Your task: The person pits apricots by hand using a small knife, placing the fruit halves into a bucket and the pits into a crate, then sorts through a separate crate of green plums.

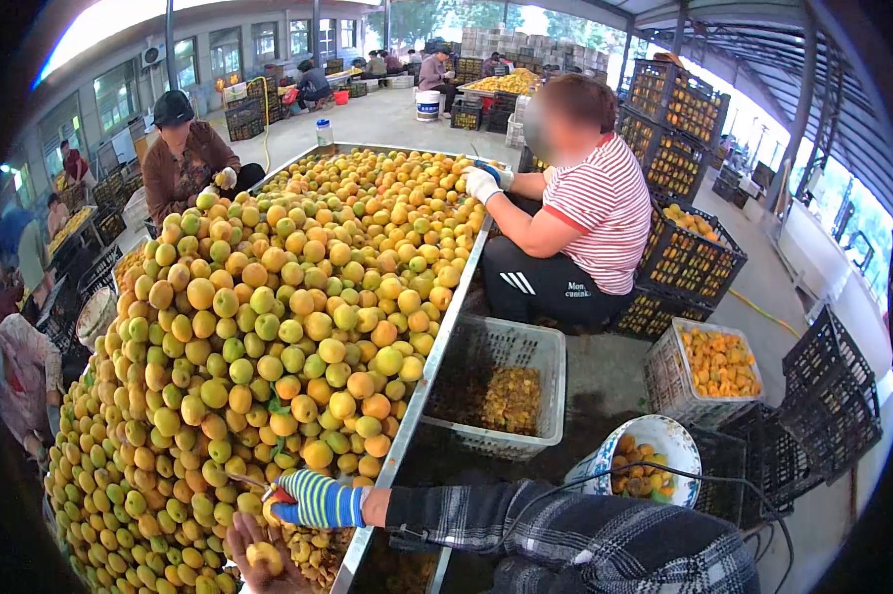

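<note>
Single head-worn fisheye view, facing forward and down across table (424,391); right hand (320,500) close.

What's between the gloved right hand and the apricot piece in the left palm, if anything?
Nothing visible. The apricot piece lies uncovered in the open left hand; the right hand, in a striped glove, is just above in the picture, with another fruit at its fingers.

Right hand (316,499) gloved and curled, left hand (264,580) palm up
</note>
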`<state>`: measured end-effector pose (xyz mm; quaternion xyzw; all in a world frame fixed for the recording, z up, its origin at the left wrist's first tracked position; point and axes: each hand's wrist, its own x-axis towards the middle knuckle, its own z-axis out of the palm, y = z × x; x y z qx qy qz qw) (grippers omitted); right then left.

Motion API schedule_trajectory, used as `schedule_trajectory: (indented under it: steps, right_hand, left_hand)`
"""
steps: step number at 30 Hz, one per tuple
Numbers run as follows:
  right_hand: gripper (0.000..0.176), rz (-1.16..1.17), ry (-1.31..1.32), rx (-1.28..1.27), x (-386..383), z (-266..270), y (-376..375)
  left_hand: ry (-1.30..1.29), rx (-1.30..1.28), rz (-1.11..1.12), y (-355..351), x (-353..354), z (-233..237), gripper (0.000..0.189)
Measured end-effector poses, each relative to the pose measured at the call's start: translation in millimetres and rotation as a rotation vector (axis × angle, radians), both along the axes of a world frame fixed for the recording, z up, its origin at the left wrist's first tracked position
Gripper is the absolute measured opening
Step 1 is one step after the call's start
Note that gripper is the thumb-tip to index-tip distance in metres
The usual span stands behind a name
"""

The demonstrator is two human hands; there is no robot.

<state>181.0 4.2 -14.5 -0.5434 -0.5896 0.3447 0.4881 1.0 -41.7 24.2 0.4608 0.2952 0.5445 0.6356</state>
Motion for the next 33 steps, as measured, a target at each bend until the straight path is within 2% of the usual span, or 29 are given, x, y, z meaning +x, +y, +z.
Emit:
schedule_trajectory:
  steps: [2,3,4,5,6,8,9,10,12,13,14,15,16,17,18,19,20,21,22,24,28,30,33]
  right_hand:
    - [0.034,0.087,-0.041,-0.034,-7.6,-0.5,-6.3]
    - [0.035,0.085,-0.246,-0.045,-14.6,5.0,-11.5]
    - [0.037,0.162,-0.064,-0.078,-24.3,-3.2,-13.5]
    - [0.039,0.141,-0.004,-0.066,-34.9,-13.4,-14.5]
    - [0.040,0.118,0.056,-0.054,-42.0,-22.3,-14.5]
    - [0.041,0.117,0.027,-0.119,-42.8,-15.3,-15.6]
    - [0.041,0.116,-0.003,-0.180,-43.0,-12.9,-16.1]
    - [0.039,0.170,0.015,-0.122,-45.4,-14.2,-16.5]
    - [0.034,0.182,-0.267,-0.057,-42.1,-16.1,-15.2]
    - [0.030,0.159,-0.271,-0.056,-36.1,6.3,-21.9]
    - [0.029,0.203,-0.151,-0.014,-33.6,1.9,-17.6]
    - [0.027,0.188,-0.048,-0.237,-28.7,9.8,-12.1]
    - [0.022,0.103,-0.007,0.009,-26.1,15.1,-13.4]
    - [0.017,0.165,-0.098,0.164,-22.3,-4.6,10.6]
    - [0.016,-0.057,0.068,0.378,-20.6,0.8,12.7]
    - [0.019,-0.163,0.135,0.272,-18.4,7.3,9.3]
    - [0.017,-0.199,0.520,-0.087,-13.1,18.9,6.6]
    - [0.017,-0.095,0.855,-0.205,-9.5,32.3,-1.1]
    - [0.016,-0.097,1.005,-0.127,-10.5,24.6,3.6]
    - [0.015,0.026,1.197,-0.131,-9.6,20.5,1.7]
    - [0.017,-0.067,1.113,-0.082,-20.2,23.0,2.5]
    - [0.015,-0.236,0.767,0.135,-27.9,27.4,1.0]
    - [0.014,-0.220,0.638,0.156,-31.7,26.8,-7.2]
  left_hand:
    - [-0.415,-0.251,-0.021,1.8,5.3,8.5,0.048]
    - [0.433,-0.013,0.115,7.3,-1.1,-6.2,0.044]
    - [1.276,0.238,0.245,17.9,-12.4,-40.6,0.040]
    - [0.368,0.188,0.268,35.5,-30.3,-112.5,0.030]
    - [0.370,0.185,0.268,29.8,-22.9,-93.7,0.030]
    - [-0.244,-0.143,0.060,14.0,3.4,-36.6,0.027]
    - [-0.227,-0.103,0.129,19.2,2.3,-43.1,0.033]
    - [-0.226,-0.105,0.131,27.9,4.5,-52.1,0.033]
    - [-0.441,-0.058,0.063,31.7,1.2,-72.0,0.042]
    - [-0.428,-0.222,-0.067,21.3,8.6,-44.1,0.046]
    - [-0.333,-0.358,0.091,26.5,-1.7,-69.1,0.045]
    - [-0.418,-0.356,-0.152,21.2,-2.8,-54.8,0.041]
    - [-0.338,-0.383,-0.035,26.8,-13.0,-84.0,0.036]
    - [-0.257,-0.469,0.130,14.9,10.8,-44.9,0.032]
    - [-0.249,-0.476,0.018,19.5,3.2,-58.3,0.035]
    - [-0.304,-0.452,-0.049,20.6,4.6,-68.8,0.043]
    - [-0.175,-0.462,-0.007,22.5,10.1,-67.4,0.052]
    - [-0.143,-0.486,-0.028,18.9,18.3,-53.0,0.057]
    - [-0.111,-0.421,-0.060,19.6,23.7,-58.2,0.062]
    - [-0.092,-0.533,-0.091,17.0,28.7,-56.7,0.069]
    - [0.025,-0.515,-0.050,15.4,39.1,-69.0,0.073]
    - [0.016,-0.521,-0.059,13.6,40.1,-68.5,0.073]
    - [-0.001,-0.536,-0.019,12.5,42.8,-65.3,0.074]
